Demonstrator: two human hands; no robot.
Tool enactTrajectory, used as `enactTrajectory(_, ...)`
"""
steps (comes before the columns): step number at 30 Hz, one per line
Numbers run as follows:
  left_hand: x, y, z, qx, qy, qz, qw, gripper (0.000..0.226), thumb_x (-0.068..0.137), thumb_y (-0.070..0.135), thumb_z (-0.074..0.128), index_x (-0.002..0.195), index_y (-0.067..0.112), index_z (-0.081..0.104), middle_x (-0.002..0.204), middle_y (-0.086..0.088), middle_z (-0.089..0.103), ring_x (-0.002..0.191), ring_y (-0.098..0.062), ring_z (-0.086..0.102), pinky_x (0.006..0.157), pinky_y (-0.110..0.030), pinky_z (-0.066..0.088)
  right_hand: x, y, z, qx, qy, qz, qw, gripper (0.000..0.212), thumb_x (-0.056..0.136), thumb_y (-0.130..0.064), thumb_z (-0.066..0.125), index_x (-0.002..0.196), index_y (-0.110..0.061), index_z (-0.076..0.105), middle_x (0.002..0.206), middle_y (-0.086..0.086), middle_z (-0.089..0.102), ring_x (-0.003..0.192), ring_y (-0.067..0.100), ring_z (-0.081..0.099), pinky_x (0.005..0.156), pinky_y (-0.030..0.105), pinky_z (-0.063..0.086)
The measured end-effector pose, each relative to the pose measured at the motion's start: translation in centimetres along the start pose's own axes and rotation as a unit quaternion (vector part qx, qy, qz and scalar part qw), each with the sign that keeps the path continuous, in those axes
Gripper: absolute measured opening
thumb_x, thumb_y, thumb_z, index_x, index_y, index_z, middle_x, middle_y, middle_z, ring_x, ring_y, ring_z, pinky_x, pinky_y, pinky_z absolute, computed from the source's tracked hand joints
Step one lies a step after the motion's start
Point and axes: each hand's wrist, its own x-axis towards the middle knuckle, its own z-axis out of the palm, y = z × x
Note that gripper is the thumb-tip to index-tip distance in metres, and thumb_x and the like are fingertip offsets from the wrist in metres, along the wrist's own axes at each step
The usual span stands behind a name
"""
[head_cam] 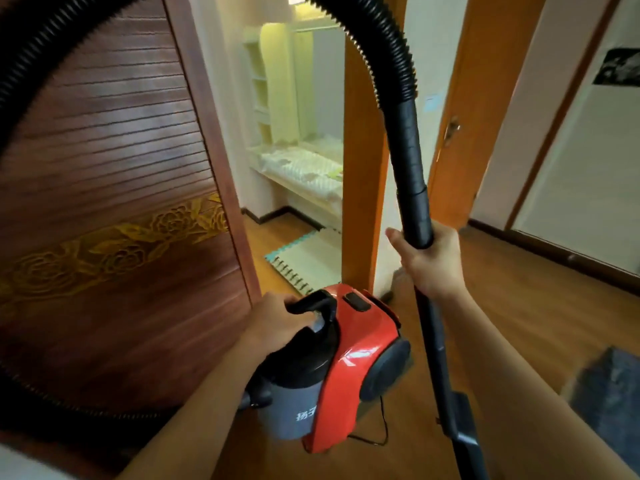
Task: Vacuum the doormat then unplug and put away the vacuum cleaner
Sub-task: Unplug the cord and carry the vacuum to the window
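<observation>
My left hand [278,320] grips the black carry handle of a red and grey canister vacuum cleaner [349,362], which hangs above the wooden floor. My right hand [431,261] grips the black wand [415,188] just below the hose cuff. The wand runs down to a flat black nozzle [462,427] near the floor. The ribbed black hose [381,46] arches overhead and loops round the left side back to the canister. A thin black cord [379,431] dangles under the vacuum. A dark doormat [609,403] lies at the lower right.
A dark carved wooden door [104,209] stands close on my left. Straight ahead an orange door frame [363,188] opens onto a room with a white desk and a foam floor mat [304,261]. Another orange door [460,109] stands to the right.
</observation>
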Motion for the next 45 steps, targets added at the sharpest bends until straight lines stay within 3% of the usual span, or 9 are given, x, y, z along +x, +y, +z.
enactTrajectory(3,3.0,3.8,3.9,0.013,-0.008,0.009,1.0,0.017,0.068,0.029,0.077,0.064,0.017,0.067,0.05,0.009,0.056,0.052,-0.012,0.057,0.05,-0.025,0.041,3.0,2.2,-4.1,-0.001,0.014,0.003,1.0,0.028,0.09,-0.026,0.076,0.078,-0.01,0.057,0.065,0.021,0.055,0.061,0.047,0.057,0.051,0.057,0.053)
enactTrajectory(6,6.0,7.9,7.6,0.034,-0.021,0.041,0.998,0.013,0.072,0.029,0.077,0.068,0.019,0.071,0.061,0.002,0.065,0.06,-0.013,0.064,0.05,-0.022,0.042,5.9,4.1,-7.9,-0.012,0.042,0.001,0.999,0.029,0.09,-0.025,0.076,0.073,-0.02,0.053,0.061,0.009,0.052,0.053,0.033,0.054,0.05,0.041,0.05)
enactTrajectory(8,7.9,10.1,10.0,0.043,-0.027,0.056,0.997,0.014,0.072,0.03,0.078,0.066,0.02,0.069,0.061,0.001,0.064,0.06,-0.014,0.063,0.05,-0.023,0.041,7.5,5.6,-10.3,-0.011,0.052,0.006,0.999,0.026,0.09,-0.024,0.075,0.075,-0.022,0.054,0.063,0.011,0.055,0.056,0.032,0.056,0.053,0.036,0.05)
enactTrajectory(11,10.9,12.9,13.1,0.029,-0.042,0.058,0.997,0.014,0.07,0.031,0.078,0.066,0.02,0.071,0.059,0.002,0.064,0.057,-0.014,0.062,0.047,-0.023,0.042,10.0,7.7,-13.5,-0.002,0.071,0.011,0.997,0.024,0.091,-0.025,0.075,0.077,-0.016,0.057,0.068,0.023,0.056,0.061,0.044,0.057,0.056,0.041,0.051)
enactTrajectory(21,24.7,20.2,24.9,0.035,-0.129,0.098,0.986,0.016,0.075,0.031,0.076,0.067,0.018,0.073,0.053,0.006,0.061,0.05,-0.01,0.058,0.045,-0.021,0.041,19.2,18.1,-21.0,-0.051,0.151,0.076,0.984,0.024,0.089,-0.022,0.076,0.076,-0.009,0.061,0.061,0.005,0.056,0.052,0.021,0.054,0.051,0.034,0.049)
enactTrajectory(27,36.5,25.4,33.1,0.031,-0.198,0.142,0.969,0.016,0.078,0.028,0.075,0.07,0.014,0.07,0.055,0.002,0.062,0.046,-0.008,0.057,0.043,-0.017,0.041,28.0,25.1,-24.5,-0.11,0.21,0.109,0.965,0.028,0.089,-0.025,0.076,0.083,-0.002,0.062,0.069,0.026,0.06,0.061,0.044,0.058,0.054,0.051,0.054)
enactTrajectory(33,47.5,32.3,39.7,0.068,-0.256,0.197,0.944,0.023,0.077,0.032,0.073,0.069,0.012,0.067,0.052,0.002,0.059,0.048,-0.016,0.061,0.047,-0.025,0.047,36.7,30.9,-28.5,-0.125,0.251,0.143,0.949,0.025,0.089,-0.025,0.076,0.087,-0.003,0.063,0.065,0.014,0.06,0.055,0.027,0.057,0.056,0.04,0.055)
enactTrajectory(38,54.0,37.3,45.7,0.094,-0.306,0.224,0.921,0.021,0.076,0.032,0.073,0.069,0.014,0.065,0.051,0.004,0.057,0.044,-0.011,0.056,0.046,-0.027,0.044,41.8,35.0,-33.1,-0.137,0.312,0.147,0.928,0.023,0.088,-0.021,0.077,0.076,-0.011,0.061,0.058,0.003,0.057,0.049,0.016,0.053,0.051,0.027,0.05)
enactTrajectory(45,60.5,44.0,56.4,0.095,-0.357,0.22,0.903,0.023,0.074,0.025,0.074,0.06,0.017,0.058,0.047,0.007,0.052,0.045,-0.012,0.053,0.047,-0.027,0.042,47.6,42.7,-40.9,-0.148,0.38,0.15,0.901,0.026,0.088,-0.019,0.077,0.07,-0.015,0.059,0.057,0.005,0.057,0.05,0.02,0.053,0.051,0.033,0.049)
